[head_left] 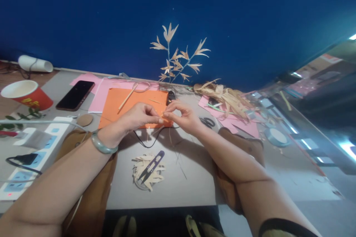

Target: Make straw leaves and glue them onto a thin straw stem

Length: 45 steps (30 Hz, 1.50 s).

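Both hands meet over a sheet of orange paper [109, 113] on the grey table. My left hand [140, 114], with a bracelet at the wrist, is closed in a pinch. My right hand [183, 117] pinches close beside it, fingertips nearly touching the left ones. Whatever is between the fingertips is too small to make out. Nearer to me, purple-handled thread snips [156, 160] lie across a small heap of cut pale husk pieces [151, 185]. Beyond the hands stands a branch of dried husk flowers [177, 66]. A thin straw-coloured strip [126, 99] rests on the orange paper.
To the left are a phone [75, 96], a red paper cup [39, 98] and a white power strip [55, 131] with cables. Dried husks [232, 100] lie on pink paper [251, 127] at right, near black scissors handles [207, 122] and a tape roll [276, 137]. A blue wall [111, 26] rises behind.
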Available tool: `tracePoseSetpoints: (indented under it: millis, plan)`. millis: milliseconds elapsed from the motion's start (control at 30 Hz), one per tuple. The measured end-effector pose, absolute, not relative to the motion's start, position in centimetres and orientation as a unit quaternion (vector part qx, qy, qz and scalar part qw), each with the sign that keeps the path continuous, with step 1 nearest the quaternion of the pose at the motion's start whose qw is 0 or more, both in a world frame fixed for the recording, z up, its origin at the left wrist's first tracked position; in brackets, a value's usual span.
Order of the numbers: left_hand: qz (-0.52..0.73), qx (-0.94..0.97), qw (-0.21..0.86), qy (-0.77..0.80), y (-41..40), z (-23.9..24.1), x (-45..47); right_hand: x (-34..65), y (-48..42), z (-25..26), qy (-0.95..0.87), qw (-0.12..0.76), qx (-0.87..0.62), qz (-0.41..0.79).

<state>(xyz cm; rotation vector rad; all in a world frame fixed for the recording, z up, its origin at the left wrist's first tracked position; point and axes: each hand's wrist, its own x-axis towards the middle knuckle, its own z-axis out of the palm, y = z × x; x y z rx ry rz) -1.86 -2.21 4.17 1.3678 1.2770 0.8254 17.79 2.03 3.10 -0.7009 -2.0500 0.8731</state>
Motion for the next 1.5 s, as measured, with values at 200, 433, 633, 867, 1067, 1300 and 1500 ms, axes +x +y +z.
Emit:
tracePoseSetpoints:
  millis: [200, 433, 633, 867, 1067, 1300, 1500]
  plan:
    - [0.332, 0.602, 0.500, 0.526, -2.20, 4.12, -1.86, 17.91, 2.09, 3.14, -0.802, 0.398, -0.279, 0.346]
    - [0.346, 0.622, 0.515, 0.477, -2.07, 3.92, -1.84, 17.92, 2.23, 3.14, -0.788, 0.391, -0.315, 0.357]
    - [0.344, 0.625, 0.507, 0.483, -2.07, 3.98, -1.91, 17.90, 2.16, 3.14, -0.771, 0.413, -0.324, 0.360]
    - [0.379, 0.588, 0.507, 0.504, -2.08, 4.34, -1.86, 17.96, 2.15, 3.29, -0.753, 0.420, -0.330, 0.384]
    - [0.404, 0.549, 0.521, 0.514, -2.02, 4.04, -1.78, 17.86, 2.00, 3.28, -0.749, 0.410, -0.337, 0.397]
    - [0.386, 0.549, 0.518, 0.531, -2.22, 4.29, -1.71, 17.71, 1.87, 2.87, -0.734, 0.411, -0.344, 0.417]
    - [0.386, 0.552, 0.504, 0.541, -2.28, 4.38, -1.58, 17.74, 1.91, 2.91, -0.745, 0.417, -0.330, 0.404]
